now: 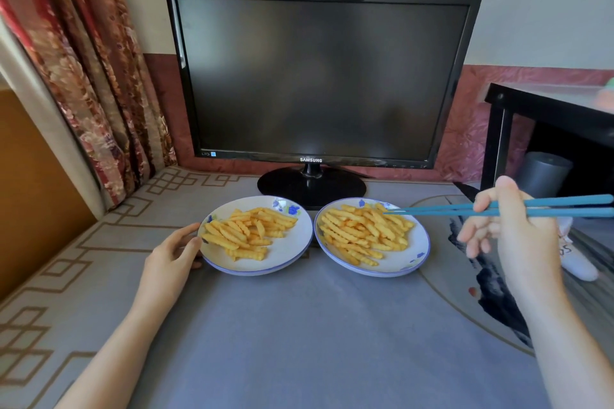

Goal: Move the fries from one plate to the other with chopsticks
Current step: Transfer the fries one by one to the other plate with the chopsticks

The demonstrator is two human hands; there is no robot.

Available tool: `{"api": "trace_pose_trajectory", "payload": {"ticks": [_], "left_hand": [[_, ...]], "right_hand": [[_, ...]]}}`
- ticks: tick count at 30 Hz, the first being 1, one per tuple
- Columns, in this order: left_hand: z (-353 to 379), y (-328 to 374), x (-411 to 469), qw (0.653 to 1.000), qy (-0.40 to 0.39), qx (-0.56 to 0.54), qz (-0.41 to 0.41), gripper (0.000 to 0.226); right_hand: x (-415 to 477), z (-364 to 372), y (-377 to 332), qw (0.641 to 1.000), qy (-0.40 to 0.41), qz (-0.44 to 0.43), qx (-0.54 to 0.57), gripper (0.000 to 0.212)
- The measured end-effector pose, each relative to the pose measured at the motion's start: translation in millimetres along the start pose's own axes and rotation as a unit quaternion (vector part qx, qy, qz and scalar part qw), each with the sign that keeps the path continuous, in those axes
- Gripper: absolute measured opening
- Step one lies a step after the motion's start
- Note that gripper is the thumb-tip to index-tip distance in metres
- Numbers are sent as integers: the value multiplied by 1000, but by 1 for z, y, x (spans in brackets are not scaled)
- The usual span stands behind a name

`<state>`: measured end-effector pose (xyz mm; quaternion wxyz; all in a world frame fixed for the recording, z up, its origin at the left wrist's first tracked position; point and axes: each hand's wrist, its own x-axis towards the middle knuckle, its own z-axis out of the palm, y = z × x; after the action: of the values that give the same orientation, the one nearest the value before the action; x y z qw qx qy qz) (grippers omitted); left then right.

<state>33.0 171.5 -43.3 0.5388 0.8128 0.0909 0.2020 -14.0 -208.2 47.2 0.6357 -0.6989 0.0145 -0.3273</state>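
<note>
A grey-blue tablecloth [299,325] with a brown key-pattern border covers the surface in front of the person. At its back stands a black monitor [322,76], screen dark, with SAMSUNG in white letters at the middle of the lower bezel. The small mark at the bezel's left corner is too tiny for me to read. Just before the monitor's foot, two white plates with blue rims and blue flowers sit side by side, almost touching. Both the left plate [252,271] and the right plate [412,262] carry a heap of crinkle-cut fries [362,232]. The left hand [172,252] lies low on the cloth, forearm stretched forward, its fingers loose and barely bent, the tips touching the left plate's near-left rim. The right hand [518,229] is raised to the right of the plates, thumb up, fingers curled round a pair of blue chopsticks [465,209] held almost level. Their tips, close together, reach over the far side of the right plate's heap and seem to just touch a fry there.
</note>
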Motion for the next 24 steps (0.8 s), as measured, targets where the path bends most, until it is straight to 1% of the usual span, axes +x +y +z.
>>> {"api": "trace_pose_trajectory", "payload": {"ticks": [4, 7, 12, 15, 20, 24], "left_hand": [[0, 0, 0, 1000, -1, -2, 1, 29], [0, 0, 0, 1000, -1, -2, 0, 29], [0, -3, 2, 1000, -5, -9, -2, 28], [0, -4, 3, 1000, -5, -12, -2, 27], [1, -3, 2, 1000, -7, -19, 1, 27], [1, -3, 3, 1000, -6, -19, -1, 28]], "right_hand": [[-3, 28, -6, 997, -66, 0, 33, 42], [-10, 60, -12, 989, -135, 4, 60, 42], [-27, 116, -16, 961, -259, 24, 90, 42], [-38, 144, -15, 943, -318, 22, 94, 42], [-50, 172, -16, 926, -370, 7, 70, 41], [-55, 178, -10, 926, -376, 2, 31, 43]]}}
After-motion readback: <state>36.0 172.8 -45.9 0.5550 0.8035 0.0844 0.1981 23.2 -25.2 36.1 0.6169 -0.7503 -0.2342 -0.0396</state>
